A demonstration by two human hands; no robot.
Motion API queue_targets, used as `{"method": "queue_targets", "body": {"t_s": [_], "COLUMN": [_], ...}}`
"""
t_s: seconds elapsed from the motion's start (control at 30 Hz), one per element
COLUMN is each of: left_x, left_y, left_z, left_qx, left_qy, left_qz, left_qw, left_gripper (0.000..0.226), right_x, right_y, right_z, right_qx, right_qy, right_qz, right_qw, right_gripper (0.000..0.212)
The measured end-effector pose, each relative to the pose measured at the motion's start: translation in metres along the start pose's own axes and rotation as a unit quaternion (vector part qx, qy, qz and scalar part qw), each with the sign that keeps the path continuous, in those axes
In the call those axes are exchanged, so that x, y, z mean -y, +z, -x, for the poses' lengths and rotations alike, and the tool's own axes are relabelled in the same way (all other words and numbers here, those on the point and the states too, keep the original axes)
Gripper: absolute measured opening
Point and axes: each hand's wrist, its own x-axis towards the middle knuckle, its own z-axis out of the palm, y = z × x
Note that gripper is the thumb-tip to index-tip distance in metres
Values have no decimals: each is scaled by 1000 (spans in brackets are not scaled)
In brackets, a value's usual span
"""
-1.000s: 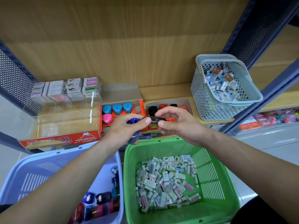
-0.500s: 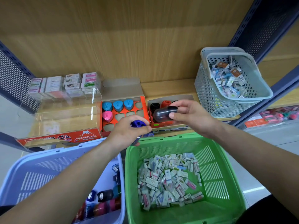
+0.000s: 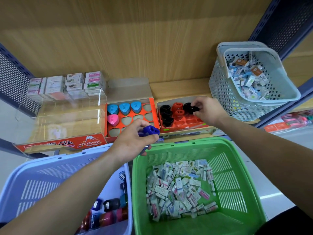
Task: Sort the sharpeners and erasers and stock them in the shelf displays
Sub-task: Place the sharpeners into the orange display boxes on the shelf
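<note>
My right hand (image 3: 209,111) pinches a black sharpener (image 3: 190,108) and holds it down in the right display box (image 3: 182,128), beside several black and red sharpeners. My left hand (image 3: 133,141) grips a dark blue sharpener (image 3: 149,130) in front of the left orange display box (image 3: 130,116), which holds three blue sharpeners and a pink one. The blue basket (image 3: 50,173) below holds more sharpeners. Wrapped erasers lie loose in the green basket (image 3: 237,167).
A clear acrylic eraser display (image 3: 64,116) with stacked eraser boxes stands on the shelf at the left. A grey perforated basket (image 3: 237,102) of erasers sits on the shelf at the right. Blue metal uprights frame the shelf on both sides.
My right hand took the black sharpener away from my left hand and carried it up and right into the right display box. My left hand stayed low with the blue sharpener.
</note>
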Motion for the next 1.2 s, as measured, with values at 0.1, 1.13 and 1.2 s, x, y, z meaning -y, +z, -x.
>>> {"method": "queue_targets", "body": {"t_s": [0.1, 1.13, 1.2], "left_x": [1, -22, -22], "left_y": [-2, 4, 5], "left_z": [0, 22, 21], "left_qx": [-5, 8, 2], "left_qy": [10, 64, 67], "left_qz": [-2, 51, 54], "left_qw": [1000, 997, 996], "left_gripper": [23, 11, 9], "right_x": [-4, 94, 95], "right_y": [11, -29, -28], "right_z": [-2, 99, 96], "right_qx": [16, 173, 175], "right_qy": [-10, -33, -28], "right_qz": [18, -441, -463], "right_qw": [1000, 880, 868], "right_gripper": [33, 23, 21]}}
